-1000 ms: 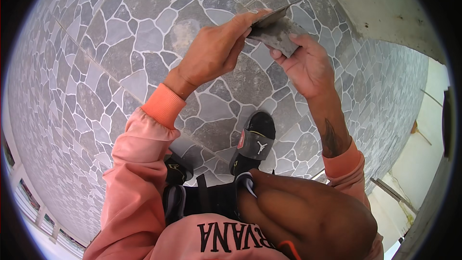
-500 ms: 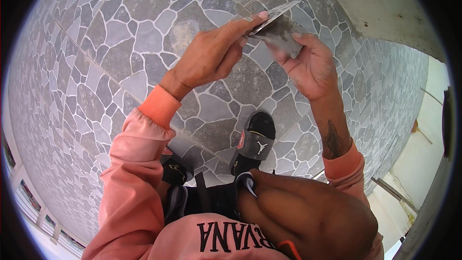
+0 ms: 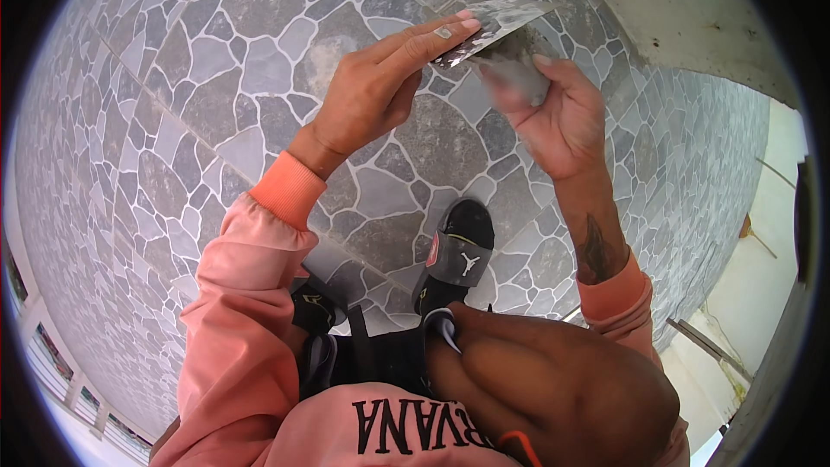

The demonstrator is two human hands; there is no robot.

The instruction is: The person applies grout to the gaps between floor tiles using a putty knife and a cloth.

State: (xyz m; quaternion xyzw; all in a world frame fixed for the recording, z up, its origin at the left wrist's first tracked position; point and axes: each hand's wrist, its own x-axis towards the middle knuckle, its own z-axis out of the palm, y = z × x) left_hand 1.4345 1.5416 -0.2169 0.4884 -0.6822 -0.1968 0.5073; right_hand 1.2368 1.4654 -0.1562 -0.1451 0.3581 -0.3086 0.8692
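Note:
My left hand [image 3: 376, 78] grips a thin, shiny metal plate [image 3: 501, 24] with a mottled face, its fingers lying along the near edge. The plate is tilted, its far end pointing to the upper right. Just below it, a flat grey piece with dark smears [image 3: 529, 76] is pinched in my right hand [image 3: 562, 117], the thumb on its right side. Motion blurs this piece and the right fingertips, so its kind is unclear. The two pieces overlap in view; whether they touch I cannot tell.
Grey stone-pattern flooring [image 3: 389, 190] with pale joints spreads under my hands. My foot in a black slide sandal [image 3: 458, 255] is below them. A pale concrete ledge [image 3: 692, 22] stands at the upper right, and a white railing [image 3: 73, 380] at the lower left.
The metal plate has turned so that more of its shiny face shows. My left fingers now lie flatter on it. The grey piece and my right fingers have shifted slightly.

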